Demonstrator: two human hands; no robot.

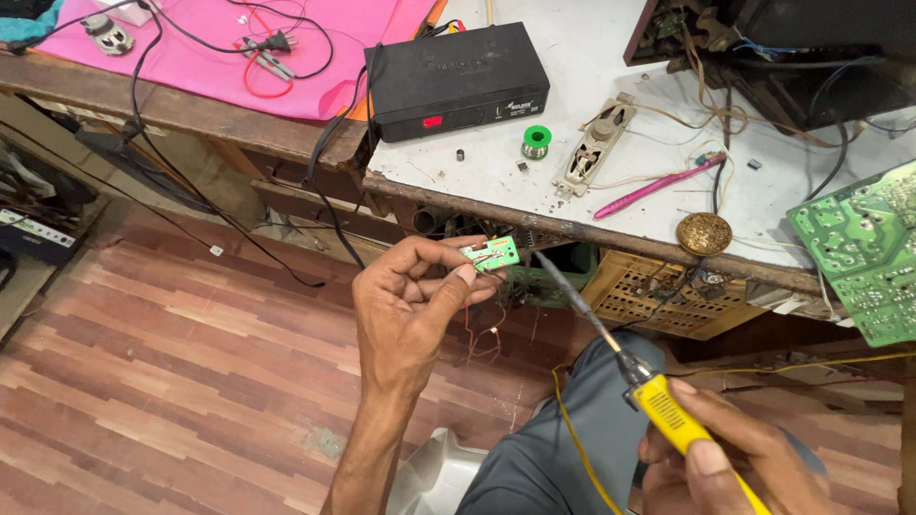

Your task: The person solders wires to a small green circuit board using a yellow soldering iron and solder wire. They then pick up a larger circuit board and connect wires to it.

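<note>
The left hand (405, 300) pinches a small green circuit board (491, 254) in front of the table (611, 57) edge. The right hand (735, 458) grips a yellow soldering iron (668, 412), its tip at the board.

Small green circuit board (490, 254) held up; yellow-handled soldering iron (658, 401) angled toward it.

Layout of the counter and the hands before it

The set-top box (456, 78) stands at the back left of the counter (611, 205), the solder spool (536, 141) just to its right, and the large circuit board (863, 250) lies at the right edge. Before the counter, the left hand (412, 303) holds a small board (490, 254); the soldering iron (630, 367) in the right hand (735, 458) reaches it from the lower right.
</note>
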